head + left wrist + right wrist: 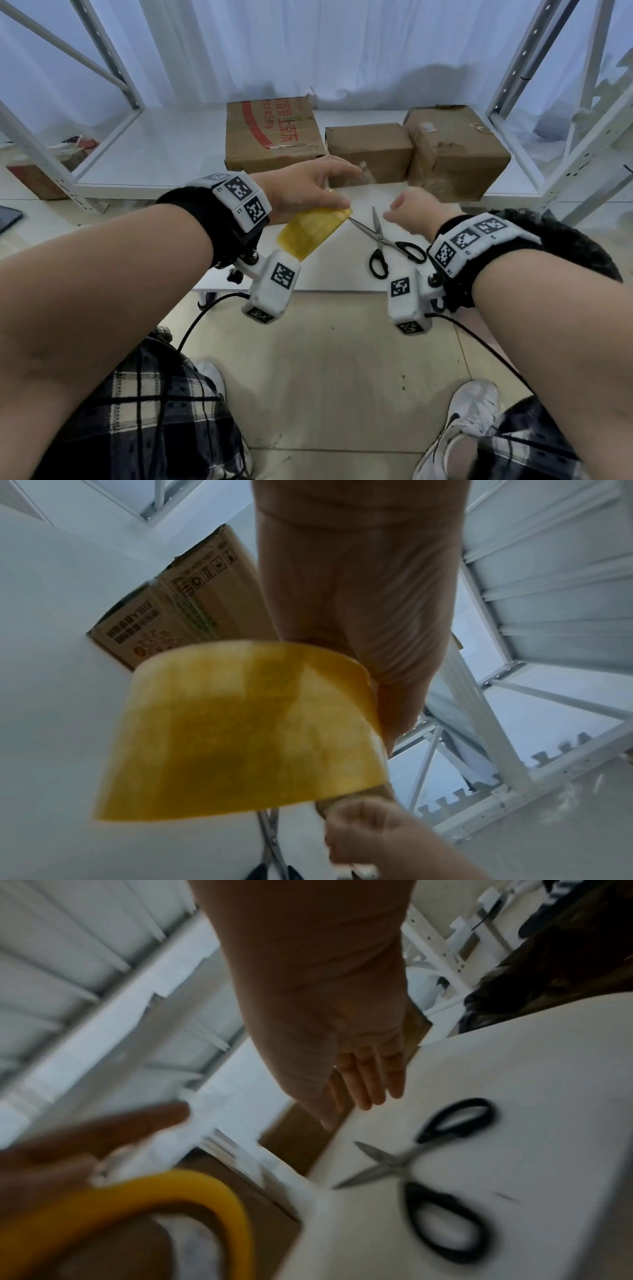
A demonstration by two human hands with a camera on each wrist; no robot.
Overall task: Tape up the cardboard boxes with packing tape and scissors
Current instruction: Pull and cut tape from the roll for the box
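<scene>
Left hand [301,192] grips yellow packing tape roll [313,233]; right hand [412,214] empty, fingers straight. Black-handled scissors [387,245] lie open on white table [325,277]. Three brown cardboard boxes [368,150] closed, contents hidden.

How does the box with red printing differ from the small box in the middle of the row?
The box with red printing is wider and taller than the small middle box. It carries a red stripe and red characters on top; the small middle box is plain brown. It stands at the left end, the small one between two boxes. Both are brown cardboard on the white shelf.
</scene>
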